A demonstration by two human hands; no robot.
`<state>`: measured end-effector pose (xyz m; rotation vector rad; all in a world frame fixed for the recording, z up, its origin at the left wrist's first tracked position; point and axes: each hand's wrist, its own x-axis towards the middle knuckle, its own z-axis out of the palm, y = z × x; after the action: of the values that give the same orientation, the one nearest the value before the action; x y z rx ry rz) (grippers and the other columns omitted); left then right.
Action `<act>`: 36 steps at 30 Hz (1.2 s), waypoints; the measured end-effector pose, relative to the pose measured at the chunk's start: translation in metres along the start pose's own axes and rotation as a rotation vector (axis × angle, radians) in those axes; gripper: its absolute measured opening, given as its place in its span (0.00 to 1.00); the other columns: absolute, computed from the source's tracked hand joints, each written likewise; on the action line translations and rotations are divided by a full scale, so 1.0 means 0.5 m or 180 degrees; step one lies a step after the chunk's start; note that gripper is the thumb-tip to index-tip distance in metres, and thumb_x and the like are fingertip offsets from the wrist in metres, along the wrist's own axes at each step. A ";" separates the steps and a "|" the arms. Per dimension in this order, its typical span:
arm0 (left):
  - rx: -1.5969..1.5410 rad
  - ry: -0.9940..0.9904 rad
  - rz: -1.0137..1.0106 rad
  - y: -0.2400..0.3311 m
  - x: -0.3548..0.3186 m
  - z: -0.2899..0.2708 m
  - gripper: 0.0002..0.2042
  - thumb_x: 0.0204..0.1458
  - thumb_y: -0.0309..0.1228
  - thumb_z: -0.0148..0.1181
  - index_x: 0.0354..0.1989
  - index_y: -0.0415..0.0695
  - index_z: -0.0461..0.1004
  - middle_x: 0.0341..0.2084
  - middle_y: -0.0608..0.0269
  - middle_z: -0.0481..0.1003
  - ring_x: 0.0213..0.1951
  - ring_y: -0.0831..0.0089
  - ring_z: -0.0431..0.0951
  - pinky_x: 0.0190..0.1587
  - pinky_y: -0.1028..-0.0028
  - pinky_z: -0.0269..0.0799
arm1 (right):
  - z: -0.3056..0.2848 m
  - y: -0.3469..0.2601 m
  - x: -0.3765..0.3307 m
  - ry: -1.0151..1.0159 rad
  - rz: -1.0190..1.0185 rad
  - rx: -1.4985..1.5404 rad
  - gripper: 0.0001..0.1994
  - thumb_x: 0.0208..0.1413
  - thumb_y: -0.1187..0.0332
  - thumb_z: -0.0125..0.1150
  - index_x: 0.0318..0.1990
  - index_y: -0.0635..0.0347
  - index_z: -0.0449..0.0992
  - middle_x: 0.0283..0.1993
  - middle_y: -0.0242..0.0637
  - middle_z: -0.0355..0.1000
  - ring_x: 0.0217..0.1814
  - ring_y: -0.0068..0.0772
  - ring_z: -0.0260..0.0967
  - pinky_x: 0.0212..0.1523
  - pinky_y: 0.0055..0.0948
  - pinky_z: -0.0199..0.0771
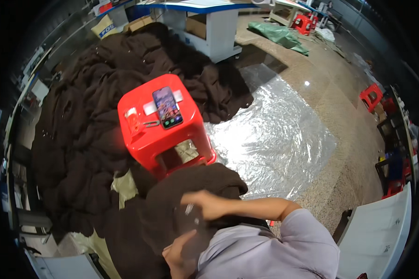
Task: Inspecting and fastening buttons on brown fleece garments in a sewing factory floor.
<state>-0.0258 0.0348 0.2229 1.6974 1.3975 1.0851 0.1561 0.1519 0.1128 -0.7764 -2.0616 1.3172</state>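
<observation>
A dark brown, thick fabric piece point(198, 179) lies bunched over my lap. My left hand point(176, 255) is at its near edge, the thumb stretched up and the fingers curled round the cloth. Above it, my right hand point(204, 204) reaches across from the right over the same fabric. It is smeared by motion, so its fingers do not show clearly. Beside the right fingertips a small pale mark point(189, 209) shows on the brown cloth. Just beyond my lap stands a red plastic stool point(146, 146), bearing a lit smartphone point(167, 108), small metal thread snips point(151, 123) and a small clear-and-red packet point(132, 121).
A big heap of brown fabric point(79, 125) covers the floor on the left. Shiny clear plastic sheeting point(270, 135) lies to the right of the stool. Farther back are a blue-edged work table point(214, 39) and green sheeting point(279, 36). A white panel point(379, 232) stands near right.
</observation>
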 end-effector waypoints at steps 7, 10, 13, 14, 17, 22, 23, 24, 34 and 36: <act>0.0491 -0.0366 -0.0304 -0.055 -0.004 0.005 0.13 0.45 0.24 0.71 0.40 0.36 0.80 0.31 0.52 0.81 0.33 0.62 0.82 0.37 0.71 0.75 | -0.561 -0.136 -0.136 0.4820 0.0090 0.0749 0.15 0.68 0.64 0.47 0.52 0.63 0.74 0.47 0.39 0.76 0.48 0.36 0.74 0.50 0.35 0.78; 0.0256 -0.0472 -0.0745 -0.070 -0.005 0.008 0.12 0.46 0.22 0.69 0.41 0.36 0.80 0.29 0.53 0.80 0.31 0.68 0.81 0.36 0.74 0.75 | -0.696 -0.213 -0.128 0.4945 0.0125 0.1179 0.18 0.68 0.56 0.46 0.51 0.61 0.74 0.49 0.39 0.76 0.50 0.36 0.73 0.57 0.37 0.73; 0.0347 -0.0158 -0.0604 -0.092 -0.012 0.007 0.11 0.48 0.21 0.68 0.41 0.36 0.81 0.27 0.55 0.80 0.29 0.75 0.79 0.34 0.77 0.74 | -0.785 -0.226 -0.195 0.4160 -0.0013 -0.2189 0.16 0.65 0.67 0.48 0.53 0.67 0.75 0.49 0.41 0.78 0.51 0.32 0.73 0.55 0.32 0.72; 0.0384 -0.0009 -0.0695 -0.107 -0.020 0.000 0.11 0.48 0.21 0.68 0.41 0.36 0.81 0.26 0.56 0.80 0.28 0.75 0.79 0.33 0.77 0.74 | -0.747 -0.262 -0.192 0.3956 0.0264 -0.2886 0.16 0.63 0.70 0.49 0.54 0.68 0.75 0.49 0.42 0.78 0.51 0.31 0.73 0.55 0.32 0.72; 0.0266 0.0121 -0.0978 -0.161 -0.039 -0.002 0.10 0.50 0.20 0.66 0.41 0.36 0.80 0.23 0.56 0.80 0.27 0.76 0.80 0.32 0.78 0.74 | -0.662 -0.287 -0.233 0.3249 0.0777 -0.3217 0.17 0.58 0.73 0.52 0.53 0.70 0.74 0.45 0.43 0.79 0.51 0.31 0.74 0.53 0.32 0.72; 0.0193 0.0016 -0.1152 -0.205 -0.031 -0.004 0.08 0.51 0.20 0.66 0.40 0.35 0.80 0.21 0.57 0.80 0.26 0.76 0.81 0.31 0.78 0.74 | -0.530 -0.347 -0.272 0.2895 0.1483 -0.2070 0.13 0.50 0.77 0.47 0.40 0.68 0.75 0.28 0.38 0.76 0.26 0.32 0.76 0.27 0.26 0.74; 0.0339 0.0033 -0.1143 -0.202 -0.026 -0.006 0.08 0.51 0.20 0.65 0.40 0.35 0.80 0.21 0.58 0.80 0.26 0.77 0.81 0.31 0.78 0.74 | -0.525 -0.340 -0.276 0.3036 0.1406 -0.1496 0.12 0.47 0.79 0.45 0.37 0.67 0.75 0.25 0.37 0.74 0.19 0.32 0.74 0.18 0.24 0.71; 0.0488 0.0056 -0.1136 -0.201 -0.023 -0.010 0.08 0.52 0.21 0.65 0.40 0.35 0.80 0.21 0.58 0.80 0.25 0.77 0.81 0.30 0.79 0.74 | -0.532 -0.326 -0.279 0.3048 0.1419 -0.1483 0.12 0.47 0.79 0.45 0.37 0.67 0.75 0.25 0.37 0.74 0.19 0.32 0.74 0.18 0.24 0.71; 0.0413 0.0303 -0.1292 -0.233 -0.048 -0.006 0.06 0.53 0.20 0.63 0.39 0.34 0.79 0.20 0.61 0.78 0.24 0.80 0.78 0.30 0.80 0.73 | -0.890 0.048 -0.198 0.4111 0.2096 -0.0803 0.20 0.51 0.81 0.41 0.49 0.66 0.76 0.34 0.44 0.75 0.23 0.34 0.73 0.23 0.34 0.80; 0.0352 0.0443 -0.1334 -0.237 -0.072 -0.011 0.06 0.54 0.20 0.63 0.39 0.33 0.79 0.20 0.62 0.78 0.24 0.80 0.78 0.30 0.80 0.73 | -0.963 0.081 -0.147 0.4406 0.2083 -0.1317 0.17 0.51 0.80 0.45 0.45 0.67 0.78 0.36 0.44 0.77 0.27 0.38 0.76 0.22 0.33 0.81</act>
<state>-0.0831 0.0229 0.1136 1.3336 1.8298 0.9123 0.5597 0.3983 0.2352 -1.9247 -0.9039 0.2563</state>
